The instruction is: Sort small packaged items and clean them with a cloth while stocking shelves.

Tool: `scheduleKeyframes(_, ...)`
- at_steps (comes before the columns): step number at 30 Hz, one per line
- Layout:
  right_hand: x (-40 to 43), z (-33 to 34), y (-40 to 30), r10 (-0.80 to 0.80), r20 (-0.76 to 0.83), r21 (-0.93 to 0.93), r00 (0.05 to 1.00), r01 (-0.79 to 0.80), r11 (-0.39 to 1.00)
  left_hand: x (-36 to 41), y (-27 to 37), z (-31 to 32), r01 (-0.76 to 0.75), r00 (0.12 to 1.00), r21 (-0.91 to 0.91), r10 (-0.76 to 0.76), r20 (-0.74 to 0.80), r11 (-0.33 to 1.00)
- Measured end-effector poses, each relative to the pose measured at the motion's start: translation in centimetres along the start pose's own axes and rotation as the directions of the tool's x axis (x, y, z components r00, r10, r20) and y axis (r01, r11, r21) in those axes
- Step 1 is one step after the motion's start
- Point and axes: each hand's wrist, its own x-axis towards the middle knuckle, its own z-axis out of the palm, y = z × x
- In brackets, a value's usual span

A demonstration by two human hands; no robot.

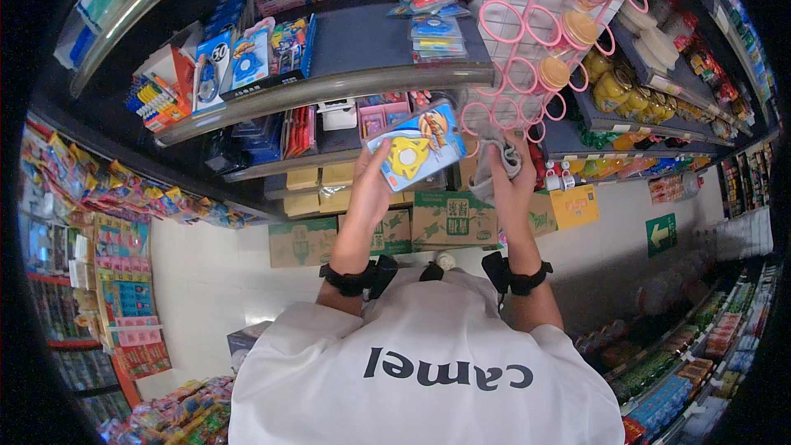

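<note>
A blue blister card (442,151) with a yellow, triangular plastic item, apparently a correction tape, is gripped at its left edge by my left hand (371,182). The thumb lies over the front of the card, which is tilted up to the right. My right hand (520,182) clasps a bunched grey cloth (484,185), its folds showing between thumb and fingers. Both hands are in front of the dark shelf unit (371,40). Similar carded items (435,37) are stacked flat at the right end of its upper shelf.
Pink ring holders (502,21) with lidded cups project just beyond my right hand. Below the shelves, cardboard cartons (454,219) line the floor. The upper shelf also bears a display box (272,77) and pens (151,102). More stocked shelves (698,377) curve along the right.
</note>
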Motion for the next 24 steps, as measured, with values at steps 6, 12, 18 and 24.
scheduleKeyframes(6, 0.7, -0.3, -0.1, 0.053, 0.201, 0.231, 0.978, -0.100, 0.968, -0.3, -0.2, 0.0, 0.024, 0.995, 0.106, -0.034, 0.093, 0.994)
scheduleKeyframes(12, 0.3, -0.5, 1.3, 0.183, 0.316, 0.159, 0.931, -0.242, 0.957, -0.2, -0.1, -0.4, 0.016, 0.996, 0.162, -0.030, 0.087, 0.987)
scheduleKeyframes(18, 0.2, -1.1, 0.5, 0.193, 0.428, 0.143, 0.883, -0.277, 0.950, -0.2, -0.4, -1.0, 0.019, 0.995, 0.186, -0.037, 0.093, 0.982)
scheduleKeyframes(24, -0.2, -1.9, 1.2, 0.133, 0.482, 0.007, 0.866, -0.156, 0.988, -0.5, 0.4, -0.8, 0.067, 0.976, 0.265, -0.118, 0.182, 0.962)
